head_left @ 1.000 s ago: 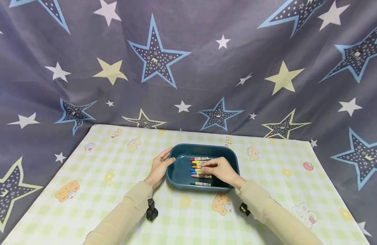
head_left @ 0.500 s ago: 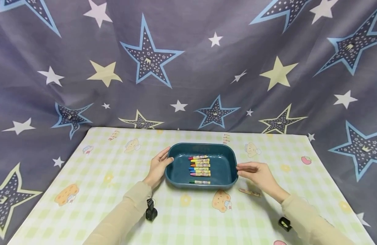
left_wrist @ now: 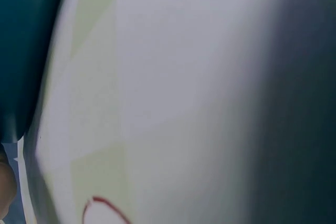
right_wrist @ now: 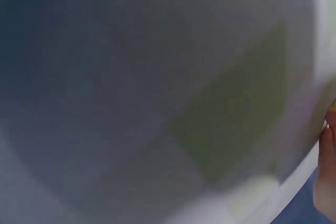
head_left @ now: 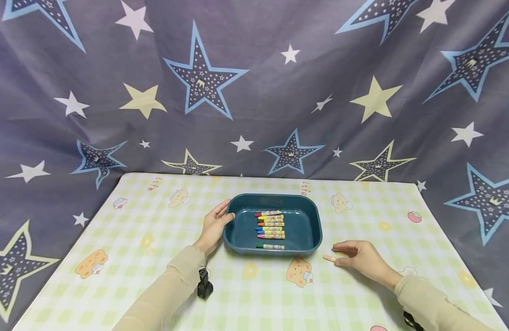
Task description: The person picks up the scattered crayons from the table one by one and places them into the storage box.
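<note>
A dark teal rectangular tray [head_left: 297, 252] sits on the table, with a row of several crayons [head_left: 272, 225] in paper wrappers inside it. Apart from the row, a green crayon [head_left: 271, 247] lies near the tray's front wall. My left hand [head_left: 213, 228] grips the tray's left side, thumb over the rim and fingers outside. Right of the tray, my right hand [head_left: 362, 261] pinches a peach-coloured crayon [head_left: 330, 258] low over the tabletop; its far end is hidden by the fingers. In the right wrist view, fingertips [right_wrist: 328, 156] show at the right edge beside a yellow bit.
A green-checked cloth with cartoon prints covers the table [head_left: 126, 276]. Behind it hangs a dark curtain [head_left: 254, 92] with stars. The left wrist view shows the tray's side [left_wrist: 21, 51] and the cloth.
My right hand has moved out of the tray to its right rim, then down and right to the loose crayon on the table. The left hand has stayed on the tray.
</note>
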{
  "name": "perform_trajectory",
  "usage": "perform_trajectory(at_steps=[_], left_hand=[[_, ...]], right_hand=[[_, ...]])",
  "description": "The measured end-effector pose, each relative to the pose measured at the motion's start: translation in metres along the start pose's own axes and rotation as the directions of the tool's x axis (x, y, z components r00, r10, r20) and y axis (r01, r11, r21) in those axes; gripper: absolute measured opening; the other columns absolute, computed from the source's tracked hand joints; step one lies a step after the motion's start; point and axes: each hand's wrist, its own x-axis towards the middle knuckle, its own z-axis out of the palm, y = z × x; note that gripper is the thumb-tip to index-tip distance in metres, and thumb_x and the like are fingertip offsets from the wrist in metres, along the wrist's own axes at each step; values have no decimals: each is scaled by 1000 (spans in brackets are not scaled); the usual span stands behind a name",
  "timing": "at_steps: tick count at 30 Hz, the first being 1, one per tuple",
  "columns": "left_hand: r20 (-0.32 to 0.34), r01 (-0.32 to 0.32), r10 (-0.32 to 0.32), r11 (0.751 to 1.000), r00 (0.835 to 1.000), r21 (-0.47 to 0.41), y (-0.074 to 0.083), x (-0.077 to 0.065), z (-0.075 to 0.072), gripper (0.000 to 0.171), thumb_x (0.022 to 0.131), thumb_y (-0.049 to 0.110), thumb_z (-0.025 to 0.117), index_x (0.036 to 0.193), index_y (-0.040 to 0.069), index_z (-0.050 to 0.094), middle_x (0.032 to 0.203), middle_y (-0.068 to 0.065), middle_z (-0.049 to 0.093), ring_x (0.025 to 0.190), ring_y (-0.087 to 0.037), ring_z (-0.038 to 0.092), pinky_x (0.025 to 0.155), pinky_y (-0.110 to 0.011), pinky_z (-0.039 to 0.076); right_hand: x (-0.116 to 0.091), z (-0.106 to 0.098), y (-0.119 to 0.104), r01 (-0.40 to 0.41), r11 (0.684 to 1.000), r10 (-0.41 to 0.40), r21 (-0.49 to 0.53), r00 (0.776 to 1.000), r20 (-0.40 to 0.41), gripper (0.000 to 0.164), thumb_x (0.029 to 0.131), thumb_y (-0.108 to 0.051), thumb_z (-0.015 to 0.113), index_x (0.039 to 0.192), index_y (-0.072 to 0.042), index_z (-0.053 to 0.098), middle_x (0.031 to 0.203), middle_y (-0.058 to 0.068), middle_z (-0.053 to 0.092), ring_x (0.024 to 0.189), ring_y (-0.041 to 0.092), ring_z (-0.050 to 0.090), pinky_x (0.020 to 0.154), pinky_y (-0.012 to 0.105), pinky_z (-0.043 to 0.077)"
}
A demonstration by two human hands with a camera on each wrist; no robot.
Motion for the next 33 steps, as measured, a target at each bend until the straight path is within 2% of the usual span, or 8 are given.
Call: perform_trajectory(at_steps=[3,9,13,19,24,28,33], left_hand=[[-2,2,-2,1000,1000,-7,0,0,0,53,84,4,58,136,10,45,139,-12,45,129,-22,41,105,-34,37],[0,-7,7,1000,1000,-3,0,1,0,54,84,5,58,136,11,44,139,-12,45,129,-23,41,106,-34,36],[15,-10,10,1000,1000,1,0,1,1,55,85,6,58,138,9,42,140,-13,43,130,-24,39,107,-35,34],[24,8,-8,1000,1000,-6,-1,1,1,56,86,7,57,139,11,41,141,-13,41,131,-24,37,108,-35,33],[21,-6,6,1000,1000,2,1,1,1,55,85,6,58,137,11,43,140,-13,43,130,-24,39,107,-36,34],[22,-10,10,1000,1000,-4,0,1,0,55,85,4,57,137,10,42,139,-14,43,130,-24,40,106,-36,35],[14,-7,7,1000,1000,-3,-1,1,1,55,85,4,57,138,8,42,139,-14,44,130,-24,40,107,-36,34]], right_hand=[[-2,3,0,43,996,-46,-81,998,-36,34,70,-18,77,101,-7,71,103,7,69,96,12,64,82,19,51],[-5,8,-2,108,983,-120,-149,990,-77,18,72,-11,75,89,-9,74,91,5,71,82,8,66,71,18,53],[-8,10,-2,149,972,-167,-183,982,-88,13,74,-12,74,87,-11,74,86,3,72,77,5,66,67,18,54],[-8,9,-4,99,988,-112,-119,988,-104,14,74,-13,73,88,-11,74,91,7,71,79,7,67,68,16,54],[-4,3,-11,62,996,-68,-57,991,-117,15,76,-10,72,91,-7,74,94,12,70,79,6,67,66,16,54],[0,-8,-22,59,998,-61,-17,988,-139,17,76,-8,72,92,-3,73,94,13,70,77,1,66,65,17,54],[6,-24,-44,90,994,-98,-54,981,-170,19,77,-13,72,94,-3,73,96,13,70,80,0,64,68,17,54]])
